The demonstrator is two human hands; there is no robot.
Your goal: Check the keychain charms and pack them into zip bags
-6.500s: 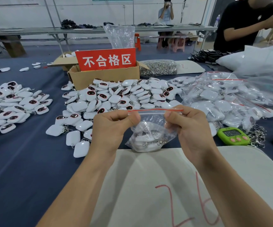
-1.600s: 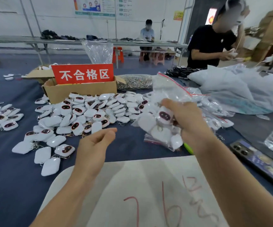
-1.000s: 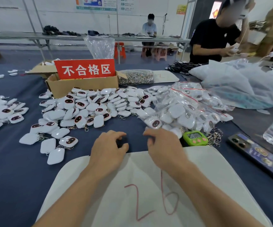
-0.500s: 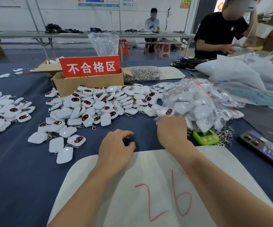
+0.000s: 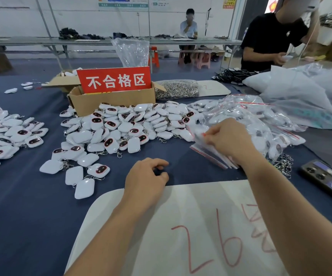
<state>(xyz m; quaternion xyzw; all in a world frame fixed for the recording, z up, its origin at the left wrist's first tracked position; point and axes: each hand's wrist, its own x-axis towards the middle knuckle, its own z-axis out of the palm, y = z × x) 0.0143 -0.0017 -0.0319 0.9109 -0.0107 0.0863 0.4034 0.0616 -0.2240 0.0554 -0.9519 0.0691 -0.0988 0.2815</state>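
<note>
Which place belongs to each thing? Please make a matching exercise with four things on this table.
Things: 1 red sign; 2 phone; 3 left hand; 4 right hand.
Places: A pinching the empty zip bags; B on the cardboard box; C far right on the blue cloth; D holding nothing, just beyond the white board.
Pairs: 1-B, 2-C, 3-D, 4-A.

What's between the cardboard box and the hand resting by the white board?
The big pile of white keychain charms lies between the cardboard box and the left hand, then a strip of bare blue tablecloth. The head view shows it.
</note>
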